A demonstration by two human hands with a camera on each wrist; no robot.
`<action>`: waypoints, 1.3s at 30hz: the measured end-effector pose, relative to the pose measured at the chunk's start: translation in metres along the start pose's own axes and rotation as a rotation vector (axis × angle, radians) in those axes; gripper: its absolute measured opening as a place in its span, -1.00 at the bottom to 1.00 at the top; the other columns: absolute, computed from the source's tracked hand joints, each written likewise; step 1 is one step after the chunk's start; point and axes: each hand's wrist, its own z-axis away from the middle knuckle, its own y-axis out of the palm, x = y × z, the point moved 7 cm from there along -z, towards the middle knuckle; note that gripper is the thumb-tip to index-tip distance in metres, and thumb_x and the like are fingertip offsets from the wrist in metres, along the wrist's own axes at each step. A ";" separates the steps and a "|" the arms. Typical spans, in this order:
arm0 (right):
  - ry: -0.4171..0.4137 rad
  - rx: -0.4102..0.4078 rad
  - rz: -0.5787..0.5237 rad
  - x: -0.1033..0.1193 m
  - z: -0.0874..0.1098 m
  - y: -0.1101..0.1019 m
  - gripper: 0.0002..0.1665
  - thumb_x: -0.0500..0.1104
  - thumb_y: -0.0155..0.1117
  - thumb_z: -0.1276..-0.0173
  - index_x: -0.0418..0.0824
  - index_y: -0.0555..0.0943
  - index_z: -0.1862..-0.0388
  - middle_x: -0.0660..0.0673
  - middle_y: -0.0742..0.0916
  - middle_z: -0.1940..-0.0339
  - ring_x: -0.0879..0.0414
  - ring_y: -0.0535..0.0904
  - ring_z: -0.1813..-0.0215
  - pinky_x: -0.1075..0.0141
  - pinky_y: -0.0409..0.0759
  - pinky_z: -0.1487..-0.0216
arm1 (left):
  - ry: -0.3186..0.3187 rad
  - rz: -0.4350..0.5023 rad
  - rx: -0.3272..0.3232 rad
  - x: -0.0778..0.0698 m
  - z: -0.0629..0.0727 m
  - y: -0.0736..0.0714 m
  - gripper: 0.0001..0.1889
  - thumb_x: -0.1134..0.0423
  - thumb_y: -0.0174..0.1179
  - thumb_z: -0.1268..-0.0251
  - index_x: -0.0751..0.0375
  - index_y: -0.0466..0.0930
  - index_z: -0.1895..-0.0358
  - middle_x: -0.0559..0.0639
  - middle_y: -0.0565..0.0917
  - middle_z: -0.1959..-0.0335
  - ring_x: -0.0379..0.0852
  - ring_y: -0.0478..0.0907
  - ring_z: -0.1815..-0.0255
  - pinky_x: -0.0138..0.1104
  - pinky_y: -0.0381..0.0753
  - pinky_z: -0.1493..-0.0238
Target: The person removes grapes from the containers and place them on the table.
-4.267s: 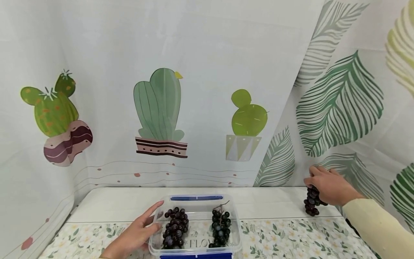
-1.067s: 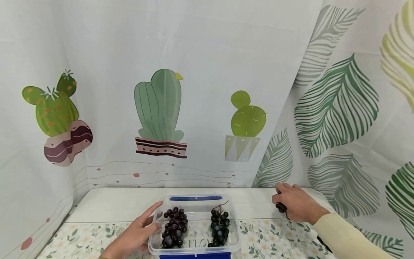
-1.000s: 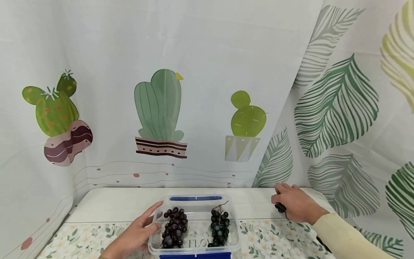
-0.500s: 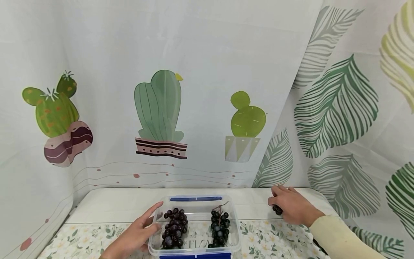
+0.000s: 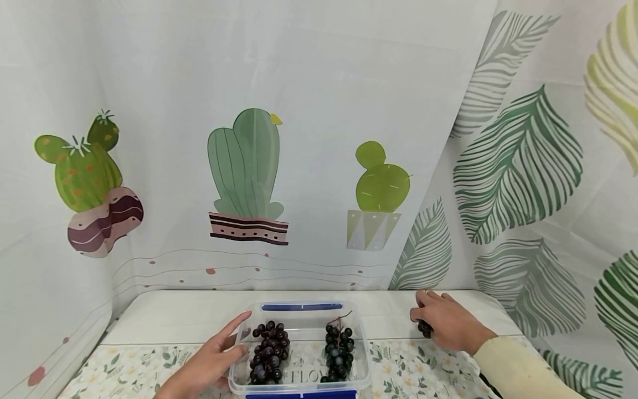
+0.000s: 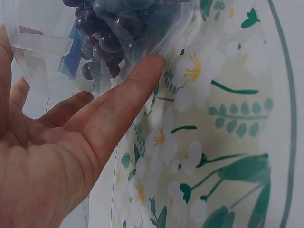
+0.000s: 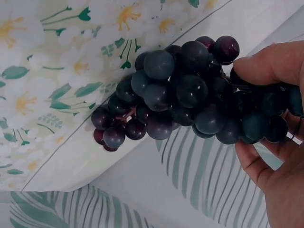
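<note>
A clear plastic box (image 5: 370, 363) with blue latches stands at the front middle of the table in the head view. Two bunches lie in it: dark grapes (image 5: 269, 352) on the left and blackish grapes (image 5: 339, 353) on the right, its stem toward the back. My left hand (image 5: 211, 354) rests against the box's left side, fingers extended, as the left wrist view also shows. To the right of the box, my right hand (image 5: 446, 322) pinches a third bunch of grapes (image 7: 190, 92) between thumb and fingers. In the head view, that bunch is mostly hidden behind the hand.
The table has a floral cloth (image 5: 408, 371) with a plain white strip (image 5: 199, 313) along the back. Behind it hangs a white curtain (image 5: 319, 111) printed with cacti and leaves, which also closes in the left and right sides.
From the far right, my right hand has brought its grapes leftward and lower, drifting slightly further left in the last second. My left hand and the box have stayed in place.
</note>
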 end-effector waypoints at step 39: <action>-0.005 -0.007 -0.025 0.018 -0.010 0.015 -0.64 -0.29 0.54 -0.22 0.10 0.67 0.12 0.10 0.46 0.25 0.18 0.23 0.27 0.19 0.18 0.25 | -0.012 -0.009 -0.007 0.001 -0.001 0.001 -0.25 0.14 0.00 -0.65 -0.21 -0.14 -0.74 0.71 0.05 -0.57 0.63 0.31 -0.47 0.08 0.81 0.26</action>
